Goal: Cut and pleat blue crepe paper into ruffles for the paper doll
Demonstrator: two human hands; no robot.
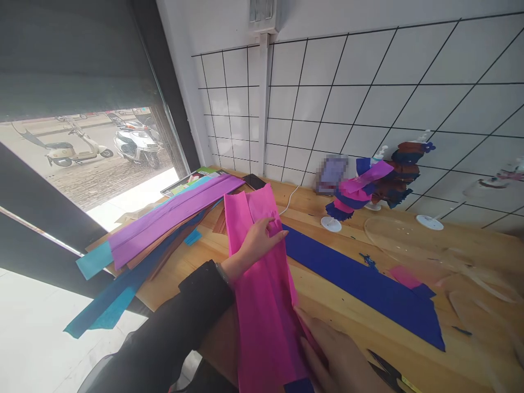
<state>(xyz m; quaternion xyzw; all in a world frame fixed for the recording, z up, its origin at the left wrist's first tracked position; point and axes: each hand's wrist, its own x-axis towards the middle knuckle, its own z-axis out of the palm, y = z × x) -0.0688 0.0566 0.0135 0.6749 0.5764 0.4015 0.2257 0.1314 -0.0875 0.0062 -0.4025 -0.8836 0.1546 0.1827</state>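
A long pink sheet of crepe paper [262, 305], creased lengthwise, runs from the bottom edge up to the middle of the head view. On its upper part rests my left hand [260, 240], thumb and fingers apart, pressing the sheet against the table. My right hand [333, 349] pinches the right edge of the same sheet lower down; its fingertips are partly hidden by the paper. To the right a dark blue crepe paper strip [360, 278] lies flat, its left end under or behind the pink sheet. Beside my right hand are scissors [388, 371], partly cut off by the frame.
Purple, teal and brown paper strips [176, 218] pile at the wooden table's left edge, some overhanging. At the back are a phone-like blurred screen [331, 174], a pink-and-blue ruffled paper piece [356, 188] on a stand and a dark phone [254, 181]. Scooters [135, 143] stand outside.
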